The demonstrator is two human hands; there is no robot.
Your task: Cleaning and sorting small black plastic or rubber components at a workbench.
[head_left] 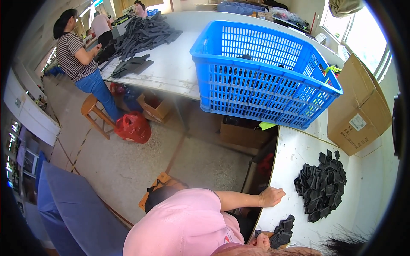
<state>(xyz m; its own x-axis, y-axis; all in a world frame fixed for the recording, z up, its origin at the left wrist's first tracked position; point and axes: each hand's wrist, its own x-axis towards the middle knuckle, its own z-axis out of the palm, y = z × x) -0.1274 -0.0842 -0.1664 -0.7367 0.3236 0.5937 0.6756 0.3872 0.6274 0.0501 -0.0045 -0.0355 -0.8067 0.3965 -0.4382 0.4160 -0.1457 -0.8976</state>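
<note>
My left hand (272,197) rests at the near edge of the white tabletop, fingers curled; whatever may be in it does not show. Lower down, by the same edge, my right hand (261,241) is closed on a small black piece (257,233), partly hidden by the fingers. Beside it lies a short overlapping row of flat black pieces (282,232), some with a paler edge. Beyond my hands is a larger loose heap of similar black pieces (321,187). Their exact kind cannot be made out.
A big blue plastic crate (265,81) straddles the table corner, with a cardboard box (358,111) to its right. Long black strips (143,36) pile on the far table. A person in a striped shirt (79,55) stands there near a wooden stool (92,106) and red bag (133,127).
</note>
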